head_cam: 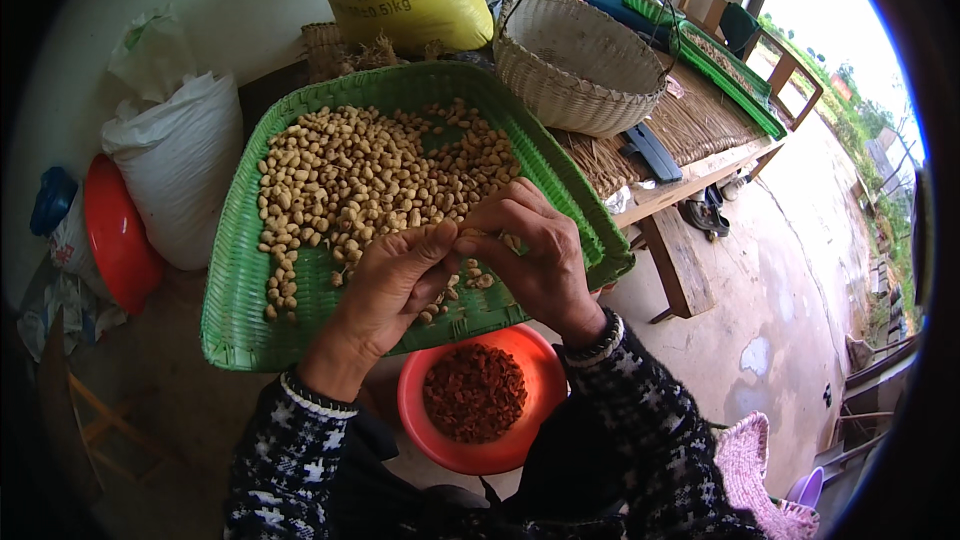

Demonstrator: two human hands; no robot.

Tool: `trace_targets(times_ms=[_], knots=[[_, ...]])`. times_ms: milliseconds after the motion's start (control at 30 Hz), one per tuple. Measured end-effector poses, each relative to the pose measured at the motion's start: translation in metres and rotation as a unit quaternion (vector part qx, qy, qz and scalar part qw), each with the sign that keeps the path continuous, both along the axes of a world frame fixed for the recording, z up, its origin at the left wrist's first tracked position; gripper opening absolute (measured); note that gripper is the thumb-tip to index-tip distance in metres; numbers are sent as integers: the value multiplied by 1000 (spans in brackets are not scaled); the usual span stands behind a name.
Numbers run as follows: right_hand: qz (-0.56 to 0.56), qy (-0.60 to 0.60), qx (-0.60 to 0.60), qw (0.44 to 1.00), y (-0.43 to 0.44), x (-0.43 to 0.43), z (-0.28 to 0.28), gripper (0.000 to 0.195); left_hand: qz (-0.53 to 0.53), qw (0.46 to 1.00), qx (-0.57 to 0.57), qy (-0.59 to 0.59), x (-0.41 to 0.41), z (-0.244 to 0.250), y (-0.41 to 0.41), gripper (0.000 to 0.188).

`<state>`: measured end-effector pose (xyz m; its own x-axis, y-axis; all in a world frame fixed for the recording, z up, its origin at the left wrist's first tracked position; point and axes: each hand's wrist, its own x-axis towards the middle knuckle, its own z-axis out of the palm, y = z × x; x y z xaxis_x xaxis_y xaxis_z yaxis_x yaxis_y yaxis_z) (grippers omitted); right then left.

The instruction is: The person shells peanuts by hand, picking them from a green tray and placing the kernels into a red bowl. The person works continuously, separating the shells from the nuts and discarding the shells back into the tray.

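My left hand and my right hand meet fingertip to fingertip over the front part of a green woven tray. Between the pinched fingers there seems to be something small, mostly hidden, perhaps a peanut. Many unshelled peanuts lie spread in the tray, thickest at its middle and back; a few lie below my hands. Under the tray's front edge, a red plastic basin stands low between my knees, with a heap of reddish-brown pieces in it.
Behind the tray stand a yellow sack and a handled wicker basket. A straw-matted bench holds another green tray at right. At left are a white sack and a red basin. Dark shoes lie under the bench.
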<state>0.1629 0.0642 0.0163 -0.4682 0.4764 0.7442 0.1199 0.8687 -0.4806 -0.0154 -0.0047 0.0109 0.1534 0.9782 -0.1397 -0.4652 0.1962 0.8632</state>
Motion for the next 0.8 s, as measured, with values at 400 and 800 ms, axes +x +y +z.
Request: trace_targets(times_ms=[400,800], knots=[[-57,-65,128,988,2,-2,-5,15,40,995,38,77,-2,-9,1,32],[-2,-5,54,999,5,-2,-8,13,11,1000,-2,-2,-2,-8,2,31]])
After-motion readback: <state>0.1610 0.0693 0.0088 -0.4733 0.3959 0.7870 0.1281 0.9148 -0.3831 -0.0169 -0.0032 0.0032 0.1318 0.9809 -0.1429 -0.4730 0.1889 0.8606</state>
